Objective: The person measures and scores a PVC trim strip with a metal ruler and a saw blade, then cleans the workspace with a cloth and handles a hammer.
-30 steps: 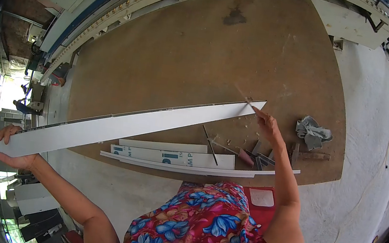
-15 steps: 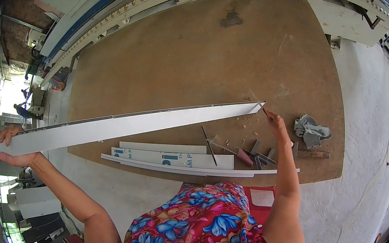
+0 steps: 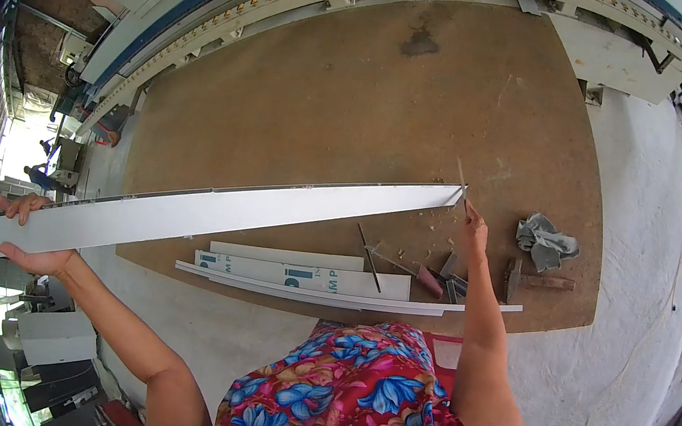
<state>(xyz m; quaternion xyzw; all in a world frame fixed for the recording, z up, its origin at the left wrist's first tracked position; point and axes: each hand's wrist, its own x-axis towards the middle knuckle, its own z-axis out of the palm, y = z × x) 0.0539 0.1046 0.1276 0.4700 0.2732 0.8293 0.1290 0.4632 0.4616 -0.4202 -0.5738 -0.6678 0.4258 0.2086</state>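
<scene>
A long white panel strip [image 3: 212, 213] slants across the view, its far end over the brown board. My left hand [image 3: 46, 260] is closed around the strip near its left end, fingers over the upper edge and thumb below. My right hand [image 3: 474, 235] is closed on a thin, narrow file-like tool [image 3: 460, 175], which touches the strip's right end. The tool's grip is mostly hidden in the fingers. Small shavings lie under that end. Below the strip are a dark thin rod [image 3: 369, 257] and a tool with a pinkish handle [image 3: 430, 282].
Printed white offcuts [image 3: 332, 279] and thin white strips [image 3: 304, 295] lie along the near edge of the brown board [image 3: 354, 111]. Dark metal pieces, a hammer [image 3: 513, 280] and a grey cloth [image 3: 545, 243] are at right. A long machine [image 3: 300, 2] stands behind; a person [image 3: 37, 176] is far left.
The tool in my right hand has turned steeper against the strip's end, and that hand has shifted slightly left and down. The strip's left end sits a little higher in view.
</scene>
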